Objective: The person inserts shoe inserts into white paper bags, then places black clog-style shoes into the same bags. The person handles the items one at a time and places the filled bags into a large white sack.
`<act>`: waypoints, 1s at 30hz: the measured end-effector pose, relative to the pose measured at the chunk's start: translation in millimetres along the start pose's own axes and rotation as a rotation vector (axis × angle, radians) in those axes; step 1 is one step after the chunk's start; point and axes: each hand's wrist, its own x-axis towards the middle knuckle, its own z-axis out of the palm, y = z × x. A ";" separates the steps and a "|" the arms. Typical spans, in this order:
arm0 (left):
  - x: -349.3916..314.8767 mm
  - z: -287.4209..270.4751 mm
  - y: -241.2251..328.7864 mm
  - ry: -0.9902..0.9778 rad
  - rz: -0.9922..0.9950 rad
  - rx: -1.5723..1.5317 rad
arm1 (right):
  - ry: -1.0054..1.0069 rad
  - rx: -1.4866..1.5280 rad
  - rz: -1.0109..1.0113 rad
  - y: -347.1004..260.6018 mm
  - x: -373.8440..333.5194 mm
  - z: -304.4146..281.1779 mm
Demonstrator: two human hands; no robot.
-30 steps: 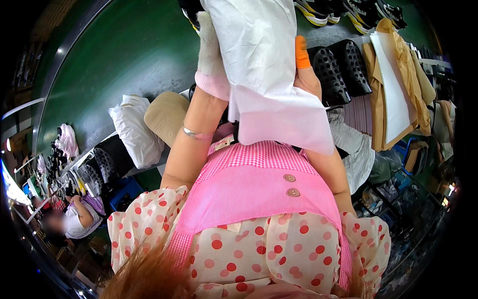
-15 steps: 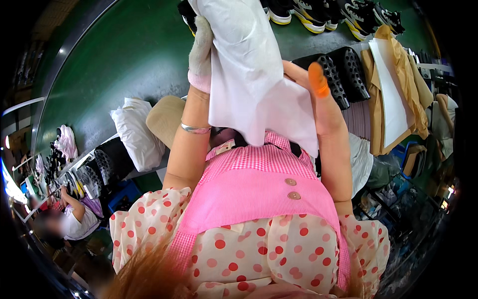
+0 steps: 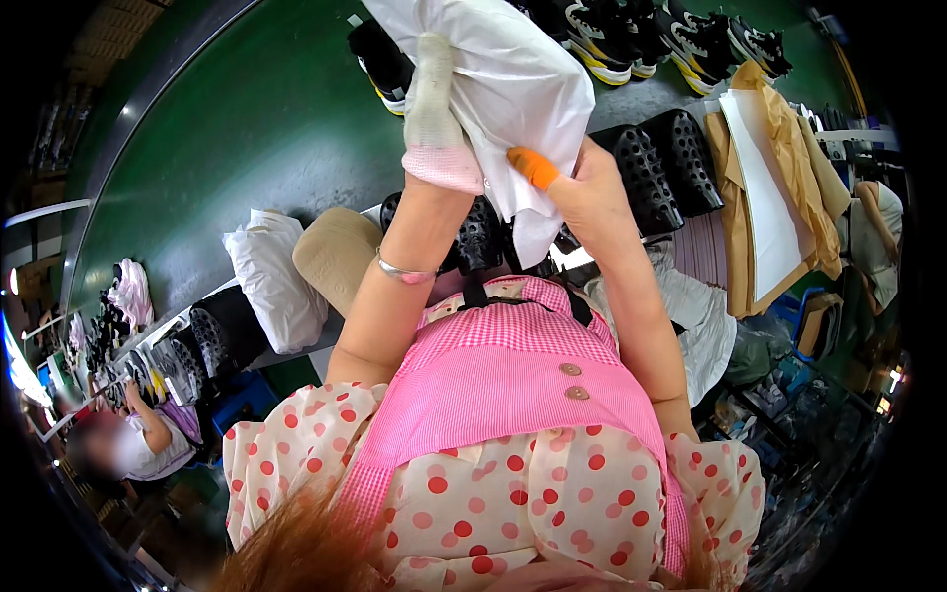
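The right hand (image 3: pixel 592 194) pinches a white sheet (image 3: pixel 528 84), orange-covered thumb on top. The sheet extends beyond these fingers. The gloved left hand (image 3: pixel 434 113) touches its left side; those fingers are mostly hidden, so their grip cannot be told. A black shoe (image 3: pixel 383 61) is just left of them.

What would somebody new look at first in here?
Probably the big crumpled white sheet at the top middle, with the gloved left hand against it and the right hand gripping it, a bright orange cover on its thumb. Next might come the pink apron in the middle, over a dotted blouse. Then there are the shoes lined up at the upper right.
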 end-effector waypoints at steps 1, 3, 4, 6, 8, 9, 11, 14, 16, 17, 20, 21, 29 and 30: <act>-1.3 1.1 0.5 0.030 -0.010 -0.003 | 0.071 -0.085 -0.069 -3.7 -0.4 -0.1; -2.5 4.3 1.3 0.090 -0.033 -0.012 | 0.215 -0.258 -0.206 -17.3 -3.2 0.7; 0.4 0.1 -1.2 0.106 -0.052 -0.050 | 0.307 -0.278 -0.340 -20.0 -4.4 5.1; 8.4 -5.5 -5.1 0.133 -0.089 -0.127 | 0.418 -0.394 -0.508 -14.6 -2.4 9.0; 9.4 -2.2 -6.2 0.208 -0.155 -0.156 | 0.501 -0.550 -0.717 -0.4 -0.1 10.1; 9.6 -0.4 -5.7 0.246 -0.186 -0.169 | 0.483 -0.581 -0.801 4.5 1.2 8.6; 11.0 -4.3 -5.9 0.207 -0.193 -0.213 | 0.445 -0.644 -0.962 11.9 3.1 5.6; 11.3 -5.2 -3.7 0.194 -0.195 -0.243 | 0.449 -0.648 -1.108 17.0 8.5 8.0; 11.7 -5.2 -2.4 0.192 -0.185 -0.238 | 0.423 -0.634 -1.139 17.5 7.3 11.8; 12.1 -5.5 -1.8 0.188 -0.178 -0.232 | 0.396 -0.619 -1.128 16.2 4.5 14.5; 9.9 -1.0 0.7 0.186 -0.181 -0.260 | 0.272 -0.562 -1.060 12.3 -3.7 16.4; 8.1 1.2 2.0 0.188 -0.185 -0.277 | 0.223 -0.540 -1.032 11.8 -4.8 16.8; 5.1 -9.2 0.9 -0.076 -0.122 -0.229 | 0.307 -0.462 -0.674 15.8 -9.6 20.0; 3.2 -3.8 0.0 -0.064 -0.090 -0.194 | 0.232 -0.209 -0.536 17.4 -12.0 21.1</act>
